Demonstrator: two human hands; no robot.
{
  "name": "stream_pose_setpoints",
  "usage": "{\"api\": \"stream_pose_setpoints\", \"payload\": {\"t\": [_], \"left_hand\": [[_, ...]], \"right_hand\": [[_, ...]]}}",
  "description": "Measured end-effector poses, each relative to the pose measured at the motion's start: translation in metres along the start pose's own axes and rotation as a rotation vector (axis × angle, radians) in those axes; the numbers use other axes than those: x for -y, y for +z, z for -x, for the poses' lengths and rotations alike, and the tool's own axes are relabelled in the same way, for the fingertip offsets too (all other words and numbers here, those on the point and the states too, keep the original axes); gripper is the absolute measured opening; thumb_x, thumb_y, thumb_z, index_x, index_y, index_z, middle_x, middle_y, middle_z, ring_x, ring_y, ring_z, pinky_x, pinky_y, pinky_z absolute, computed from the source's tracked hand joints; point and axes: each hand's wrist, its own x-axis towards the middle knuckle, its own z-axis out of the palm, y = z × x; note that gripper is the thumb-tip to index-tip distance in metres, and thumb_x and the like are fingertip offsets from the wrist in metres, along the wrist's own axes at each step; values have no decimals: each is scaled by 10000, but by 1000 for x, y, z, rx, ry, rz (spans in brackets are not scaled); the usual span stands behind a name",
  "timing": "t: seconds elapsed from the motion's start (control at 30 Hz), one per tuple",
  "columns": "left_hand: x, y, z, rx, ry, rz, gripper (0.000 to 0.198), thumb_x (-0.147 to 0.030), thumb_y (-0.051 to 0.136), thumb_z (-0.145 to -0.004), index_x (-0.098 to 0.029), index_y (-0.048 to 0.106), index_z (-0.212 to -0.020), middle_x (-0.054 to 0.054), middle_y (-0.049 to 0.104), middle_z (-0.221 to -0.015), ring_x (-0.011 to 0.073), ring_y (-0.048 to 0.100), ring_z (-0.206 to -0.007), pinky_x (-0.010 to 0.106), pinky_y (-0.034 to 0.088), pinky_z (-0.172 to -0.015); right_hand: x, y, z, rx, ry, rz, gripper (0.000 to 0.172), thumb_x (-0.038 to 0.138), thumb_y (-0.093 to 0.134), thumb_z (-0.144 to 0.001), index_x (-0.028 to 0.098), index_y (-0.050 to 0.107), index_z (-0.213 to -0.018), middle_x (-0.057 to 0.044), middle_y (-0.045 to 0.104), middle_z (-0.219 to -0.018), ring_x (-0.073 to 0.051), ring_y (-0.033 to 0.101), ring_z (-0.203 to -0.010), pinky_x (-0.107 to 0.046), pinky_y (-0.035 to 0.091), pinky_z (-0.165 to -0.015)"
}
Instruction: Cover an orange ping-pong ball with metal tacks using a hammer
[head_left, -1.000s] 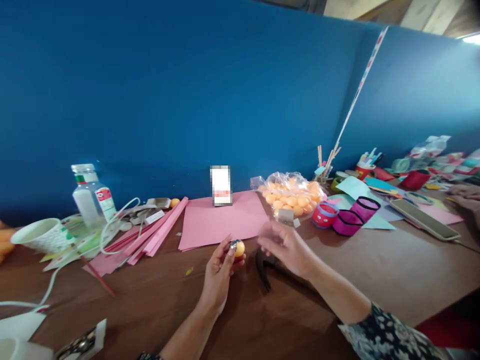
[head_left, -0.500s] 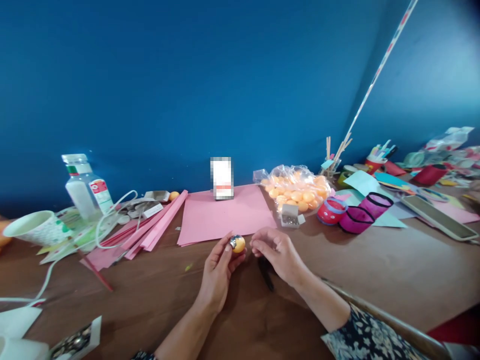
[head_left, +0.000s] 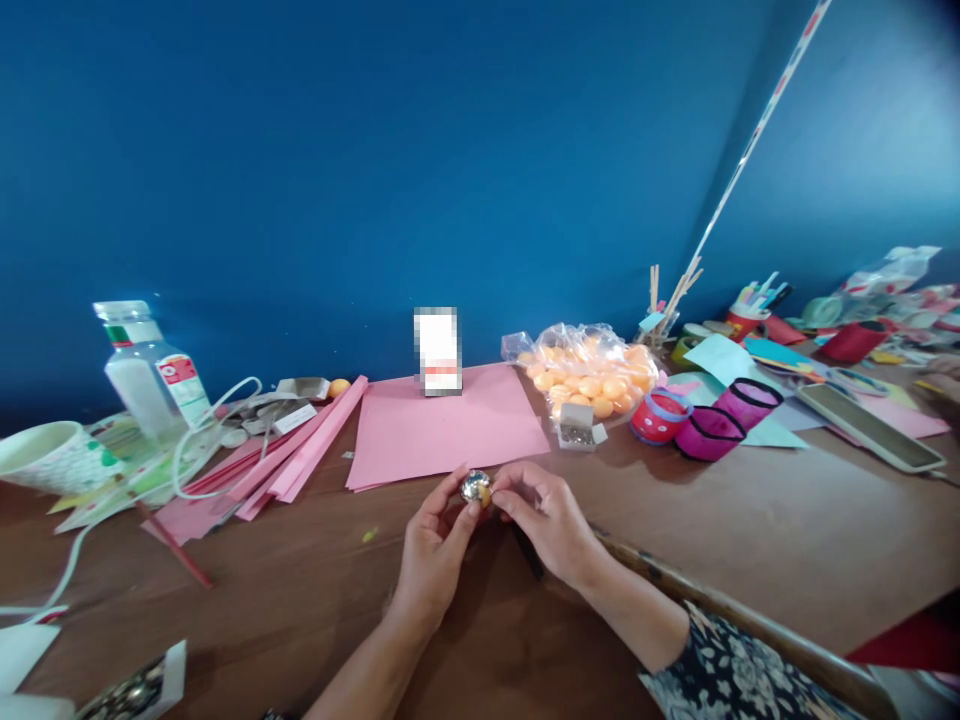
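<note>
My left hand [head_left: 435,540] pinches a small orange ball [head_left: 478,489] that has shiny silver pieces stuck on its top. My right hand [head_left: 544,510] has its fingers curled and pressed against the right side of the same ball. Both hands hover just above the brown table [head_left: 750,540], close to the front edge of a pink paper sheet [head_left: 442,425]. A small open box of silver pins [head_left: 577,424] sits just beyond my right hand. Behind that box lies a clear bag of orange balls [head_left: 592,375].
Left: a plastic bottle [head_left: 146,370], a paper cup [head_left: 45,455], white cable [head_left: 202,440] and pink paper strips [head_left: 292,460]. Right: red and magenta paper cups [head_left: 697,420], coloured papers, a phone [head_left: 870,425]. Another pin box [head_left: 131,690] sits bottom left. A dark tool [head_left: 529,555] lies under my right hand.
My right hand came back from the pin box and closed in on the ball held by my left hand. The camera view shifted slightly to the left.
</note>
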Motion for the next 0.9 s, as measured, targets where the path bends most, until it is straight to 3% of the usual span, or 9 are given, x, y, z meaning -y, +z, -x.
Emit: {"api": "stream_pose_setpoints", "payload": {"t": [0.2,0.9], "left_hand": [[-1,0,0,9,38,-71,453,-247,616,-746,-203,521,-1187,66,626,-1155,224,567,-1066,357,428,-939],[-2,-1,0,5,77,-141,449,-241,618,-747,-233,533,-1188,43,626,-1161,197,559,-1079,303,428,-937]], "right_hand": [[1,-2,-1,-22,-31,104,42,206,576,-766,187,606,-743,-44,597,-961,-177,564,-906,-275,443,-778],[2,-5,-1,75,-37,67,74,173,555,-793,170,613,-747,-50,618,-990,-169,581,-917,-277,441,-807]]}}
